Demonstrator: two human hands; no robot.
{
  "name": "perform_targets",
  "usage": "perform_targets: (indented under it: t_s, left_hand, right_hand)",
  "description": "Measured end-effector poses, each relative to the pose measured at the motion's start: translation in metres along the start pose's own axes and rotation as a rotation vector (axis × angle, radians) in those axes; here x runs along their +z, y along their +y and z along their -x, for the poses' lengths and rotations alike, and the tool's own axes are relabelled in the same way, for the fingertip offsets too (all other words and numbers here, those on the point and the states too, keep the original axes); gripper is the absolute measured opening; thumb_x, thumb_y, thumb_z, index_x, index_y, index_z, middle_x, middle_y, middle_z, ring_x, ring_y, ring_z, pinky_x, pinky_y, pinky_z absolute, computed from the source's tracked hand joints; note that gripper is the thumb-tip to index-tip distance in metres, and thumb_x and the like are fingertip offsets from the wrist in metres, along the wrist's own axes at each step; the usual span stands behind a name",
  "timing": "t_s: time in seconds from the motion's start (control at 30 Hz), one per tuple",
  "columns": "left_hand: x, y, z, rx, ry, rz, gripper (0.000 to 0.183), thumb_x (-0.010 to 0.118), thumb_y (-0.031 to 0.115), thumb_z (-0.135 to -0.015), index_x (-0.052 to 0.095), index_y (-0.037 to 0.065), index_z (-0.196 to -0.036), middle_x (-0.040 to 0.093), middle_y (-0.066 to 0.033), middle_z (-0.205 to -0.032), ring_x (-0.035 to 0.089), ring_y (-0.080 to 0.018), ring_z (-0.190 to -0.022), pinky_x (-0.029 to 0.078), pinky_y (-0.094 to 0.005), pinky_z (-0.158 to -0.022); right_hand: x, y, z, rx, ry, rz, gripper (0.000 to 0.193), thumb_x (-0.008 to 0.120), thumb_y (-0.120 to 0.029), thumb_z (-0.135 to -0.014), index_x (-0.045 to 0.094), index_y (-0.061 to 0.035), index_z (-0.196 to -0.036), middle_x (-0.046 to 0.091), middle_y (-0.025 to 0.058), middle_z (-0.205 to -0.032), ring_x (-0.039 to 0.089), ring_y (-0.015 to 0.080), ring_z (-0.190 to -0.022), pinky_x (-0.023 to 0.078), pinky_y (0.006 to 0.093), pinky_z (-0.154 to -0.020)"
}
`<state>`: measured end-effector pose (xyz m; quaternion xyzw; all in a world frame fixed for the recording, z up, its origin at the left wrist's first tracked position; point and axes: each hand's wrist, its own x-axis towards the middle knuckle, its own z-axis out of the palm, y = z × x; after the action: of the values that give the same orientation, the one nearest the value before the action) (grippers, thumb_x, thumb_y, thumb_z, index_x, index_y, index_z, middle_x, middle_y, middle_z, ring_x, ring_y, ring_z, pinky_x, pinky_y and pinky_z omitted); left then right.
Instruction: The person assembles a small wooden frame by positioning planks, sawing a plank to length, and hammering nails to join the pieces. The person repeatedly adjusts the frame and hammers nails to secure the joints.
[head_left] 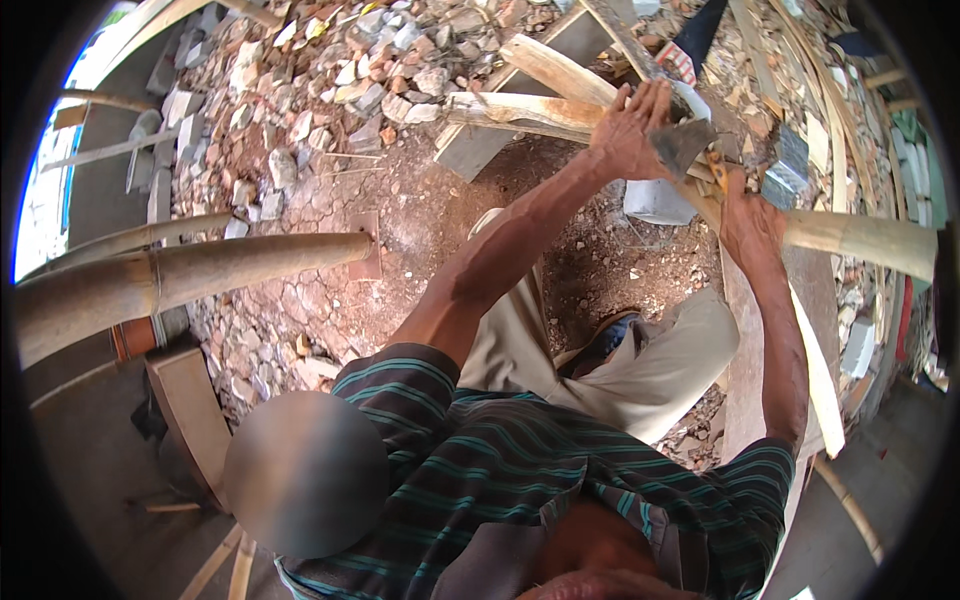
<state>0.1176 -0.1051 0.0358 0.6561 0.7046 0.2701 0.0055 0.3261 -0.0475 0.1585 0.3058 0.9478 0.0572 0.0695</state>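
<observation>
My left hand (632, 130) is at the far right of centre. Its fingers reach over the near end of a pale rough wooden plank (530, 110), and the underside of the grip is hidden. My right hand (750, 222) is closed round the handle of a hatchet-like tool, beside an orange part. The tool's broad dark blade (683, 147) lies between my two hands, close to the left wrist. Another split piece of wood (560, 68) lies just beyond the plank. Below the blade, a whitish block (660, 203) sits on the ground.
Broken bricks and stones (385, 70) cover the far ground. A thick bamboo pole (200, 275) juts in from the left, another bamboo pole (860, 240) from the right. A grey block (787, 165) lies beyond my right hand. A wide board (750, 370) runs under my right forearm.
</observation>
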Motion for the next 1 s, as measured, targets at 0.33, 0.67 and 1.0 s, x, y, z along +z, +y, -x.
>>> perform_targets:
  t_s: [0.33,0.67,1.0]
  left_hand:
    - [-0.055,0.027,-0.002,-0.254,-0.207,0.022,0.128,0.081,0.055,-0.069,0.005,-0.003,-0.154,0.007,-0.0266,-0.16,0.007,-0.0424,-0.149,0.006,-0.0601,-0.119]
    - [-0.189,0.178,0.276,-1.157,-0.889,0.223,0.079,0.062,0.041,-0.088,0.029,0.002,-0.149,0.02,-0.0253,-0.159,0.017,-0.0421,-0.148,0.015,-0.0573,-0.117]
    - [-0.166,0.121,0.288,-1.052,-0.047,0.255,0.037,0.053,0.017,-0.09,0.054,0.005,-0.124,0.065,-0.0246,-0.104,0.066,-0.0434,-0.084,0.054,-0.0525,-0.072]
  right_hand:
    - [0.019,0.024,-0.022,-0.075,-0.016,-0.631,0.022,0.056,-0.018,-0.09,0.049,0.0004,-0.099,0.06,0.0208,-0.071,0.06,0.0377,-0.062,0.05,0.0481,-0.062]
    - [-0.078,-0.023,0.04,0.561,-0.349,-1.423,0.019,0.058,-0.019,-0.092,0.047,-0.008,-0.081,0.046,0.0003,-0.057,0.045,0.0108,-0.04,0.037,0.0267,-0.035]
    - [-0.131,-0.098,0.152,0.611,-0.905,-1.493,0.012,0.059,-0.014,-0.089,0.054,-0.004,-0.086,0.05,0.0005,-0.06,0.047,0.0093,-0.044,0.038,0.0249,-0.04]
